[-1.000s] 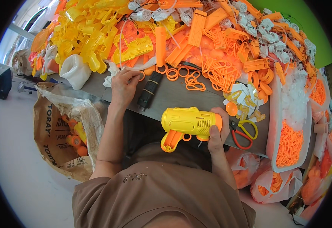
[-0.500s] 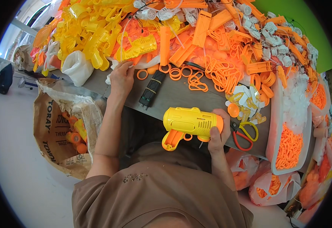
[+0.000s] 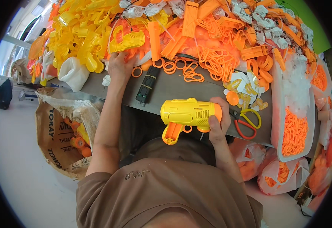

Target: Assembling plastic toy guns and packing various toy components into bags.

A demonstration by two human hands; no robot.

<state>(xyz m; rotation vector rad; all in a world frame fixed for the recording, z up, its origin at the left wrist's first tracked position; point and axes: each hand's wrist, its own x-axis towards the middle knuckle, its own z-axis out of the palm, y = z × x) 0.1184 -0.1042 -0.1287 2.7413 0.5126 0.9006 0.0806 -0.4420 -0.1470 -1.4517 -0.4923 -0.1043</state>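
My right hand (image 3: 220, 123) is closed around the orange rear end of a yellow toy bubble gun (image 3: 186, 114), held level above the table's front edge. Its muzzle end points left, and its handle hangs down with an orange-lined opening along it. My left hand (image 3: 119, 70) reaches to the near edge of the parts pile, just below a yellow gun shell half (image 3: 129, 41). Its fingers bend down among orange pieces, and their tips are hidden. Beside that hand lie an orange ring (image 3: 137, 72) and a black electric screwdriver (image 3: 147, 89).
Yellow shells (image 3: 86, 36), orange parts (image 3: 215, 62) and white motor units (image 3: 272, 32) are heaped across the table. Scissors (image 3: 245, 129) lie right of my right hand, next to a white tub (image 3: 293, 150) of orange pieces. At left stands a brown sack (image 3: 55, 129).
My left hand has moved slightly farther into the pile's edge, and its fingers now dip among orange pieces. The bubble gun stays in my right hand. The whole view has shifted a little.
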